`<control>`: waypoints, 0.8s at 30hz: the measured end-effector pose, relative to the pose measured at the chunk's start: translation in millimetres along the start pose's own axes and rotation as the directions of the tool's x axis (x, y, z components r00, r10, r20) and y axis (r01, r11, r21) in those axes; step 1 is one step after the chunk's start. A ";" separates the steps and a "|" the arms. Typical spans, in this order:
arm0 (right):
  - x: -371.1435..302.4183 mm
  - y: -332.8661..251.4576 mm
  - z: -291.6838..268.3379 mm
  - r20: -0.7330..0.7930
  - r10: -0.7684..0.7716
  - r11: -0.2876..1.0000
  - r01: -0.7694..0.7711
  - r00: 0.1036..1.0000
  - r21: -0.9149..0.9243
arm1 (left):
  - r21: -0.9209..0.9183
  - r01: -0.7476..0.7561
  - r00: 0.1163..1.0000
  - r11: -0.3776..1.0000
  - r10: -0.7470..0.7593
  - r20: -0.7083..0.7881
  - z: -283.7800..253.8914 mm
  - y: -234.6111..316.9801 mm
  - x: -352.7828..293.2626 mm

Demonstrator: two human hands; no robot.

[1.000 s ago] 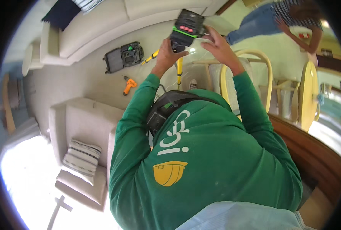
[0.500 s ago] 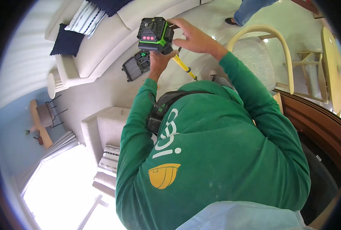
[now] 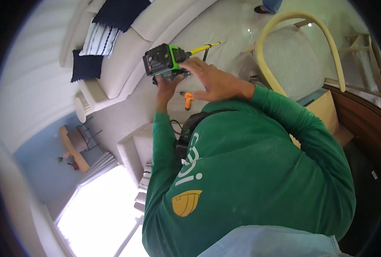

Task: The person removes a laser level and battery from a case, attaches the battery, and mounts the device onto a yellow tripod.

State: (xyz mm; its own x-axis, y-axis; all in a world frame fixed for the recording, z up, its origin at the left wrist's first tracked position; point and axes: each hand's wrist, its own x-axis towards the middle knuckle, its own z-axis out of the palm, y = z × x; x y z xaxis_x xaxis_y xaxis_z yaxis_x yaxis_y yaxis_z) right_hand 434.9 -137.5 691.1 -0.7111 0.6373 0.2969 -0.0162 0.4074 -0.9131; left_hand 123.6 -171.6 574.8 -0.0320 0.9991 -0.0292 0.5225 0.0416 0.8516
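Observation:
A black laser level with green trim (image 3: 160, 61) is held out at the upper middle, tilted. My left hand (image 3: 167, 89) grips it from underneath, and its fingers are partly hidden by the body. Beside the green edge, my right hand (image 3: 218, 82) has its fingers stretched toward the level and its thumb apart. Its fingertips appear to touch the housing. A yellow pole (image 3: 207, 46) runs out behind the level toward the upper right.
An orange drill (image 3: 188, 100) lies on the floor below my hands. A beige sofa (image 3: 126, 55) with cushions stands at the upper left. To the right are a wooden-framed chair (image 3: 291, 55) and an open cardboard box (image 3: 321, 110). A person's shoe (image 3: 260, 9) shows at the top.
The level has come lower and turned, with the yellow pole now swung toward the upper right. My right hand has moved down with it. The orange drill has come into sight; the open case no longer shows.

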 end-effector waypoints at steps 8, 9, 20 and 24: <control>-11.1 -3.5 14.9 0.006 0.019 0.998 -0.019 1.000 -0.053 | -0.093 0.105 0.937 0.990 -0.130 -0.326 -67.0 185.3 -5.8; -11.7 -3.8 15.4 0.015 0.032 0.998 -0.032 0.999 -0.051 | 0.030 0.136 0.951 0.990 -0.121 -0.286 -66.8 204.0 -3.6; -24.7 11.3 31.9 0.106 0.043 0.996 -0.051 0.993 0.074 | 0.445 0.232 0.972 0.865 -0.220 -0.080 -41.0 255.0 13.1; -40.4 30.0 36.7 0.098 0.118 0.988 -0.127 0.988 0.093 | 0.519 0.241 0.961 0.820 -0.278 -0.006 -49.7 262.6 17.2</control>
State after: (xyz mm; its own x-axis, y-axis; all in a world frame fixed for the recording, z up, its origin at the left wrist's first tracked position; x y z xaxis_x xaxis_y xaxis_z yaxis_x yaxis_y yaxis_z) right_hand 437.4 -175.1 641.4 -0.7733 0.6140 0.1585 0.0089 0.2604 -0.9655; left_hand 218.0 -144.1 824.0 -0.1810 0.9480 -0.2617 0.8632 0.2807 0.4197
